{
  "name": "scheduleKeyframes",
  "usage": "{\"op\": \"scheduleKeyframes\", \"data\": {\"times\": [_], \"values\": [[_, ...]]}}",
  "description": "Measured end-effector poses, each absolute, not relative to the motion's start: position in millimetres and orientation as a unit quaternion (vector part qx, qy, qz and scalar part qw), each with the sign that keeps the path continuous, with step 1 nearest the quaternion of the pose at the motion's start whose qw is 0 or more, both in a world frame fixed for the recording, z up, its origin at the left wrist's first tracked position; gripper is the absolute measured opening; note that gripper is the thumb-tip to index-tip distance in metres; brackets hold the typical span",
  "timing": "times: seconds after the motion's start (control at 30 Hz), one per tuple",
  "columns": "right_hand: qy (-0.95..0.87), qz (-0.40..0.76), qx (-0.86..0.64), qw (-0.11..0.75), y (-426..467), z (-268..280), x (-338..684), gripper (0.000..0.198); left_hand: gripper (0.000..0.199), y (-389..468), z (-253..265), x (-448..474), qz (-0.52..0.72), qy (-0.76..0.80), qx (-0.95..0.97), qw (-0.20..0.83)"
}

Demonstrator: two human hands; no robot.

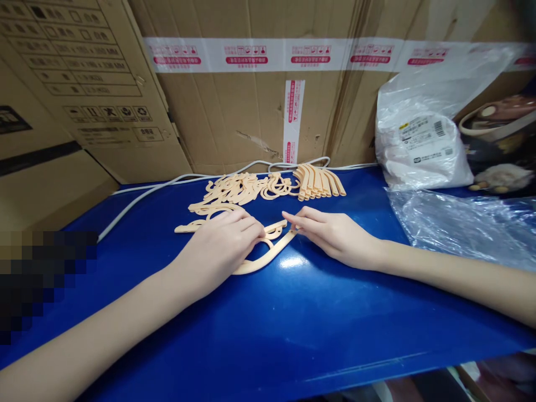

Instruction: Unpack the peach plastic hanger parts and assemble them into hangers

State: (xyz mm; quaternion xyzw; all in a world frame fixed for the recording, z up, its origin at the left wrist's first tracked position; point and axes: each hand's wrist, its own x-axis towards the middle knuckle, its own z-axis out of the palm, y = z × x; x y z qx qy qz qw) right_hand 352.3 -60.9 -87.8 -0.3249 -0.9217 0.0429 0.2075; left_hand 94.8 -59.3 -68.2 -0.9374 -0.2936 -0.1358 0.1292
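Observation:
A beige plastic clothes hanger (260,262) with curved arms lies low over the blue table, partly hidden by my left hand (226,245). The fingers of that hand are bent around the hanger's middle, holding it. At the right tip of the hanger arm, my right hand (335,231) pinches the end between thumb and fingers. Just behind the hanger, other beige hanger pieces (190,228) stick out beyond my left hand. Farther back lies a heap of loose beige parts (234,188), with curved hook pieces (276,186) beside it and a row of stacked curved arms (320,181).
Cardboard boxes (234,111) wall off the back and left of the blue table (318,329). A white cable (138,206) runs along the rear edge. At the right stand a white plastic bag (419,145) and crumpled clear plastic (464,223).

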Motion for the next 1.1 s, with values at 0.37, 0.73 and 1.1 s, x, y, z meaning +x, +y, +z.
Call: {"op": "scheduleKeyframes", "data": {"times": [0.37, 0.73, 1.1], "values": [[-0.889, 0.119, -0.323, 0.303, -71.0, -81.9, 356.7, 0.034, 0.026, -57.4, -63.7, 91.4, -0.081, -0.260, -0.931, 0.242], [-0.898, 0.037, -0.357, 0.253, -64.4, -81.3, 351.1, 0.029, 0.027, -73.8, -64.1, 105.5, -0.155, -0.286, -0.939, 0.115], [-0.862, 0.093, -0.433, 0.246, -67.0, -80.1, 350.1, 0.027, 0.017, -79.0, -71.6, 109.3, -0.137, -0.292, -0.944, -0.074]]}}
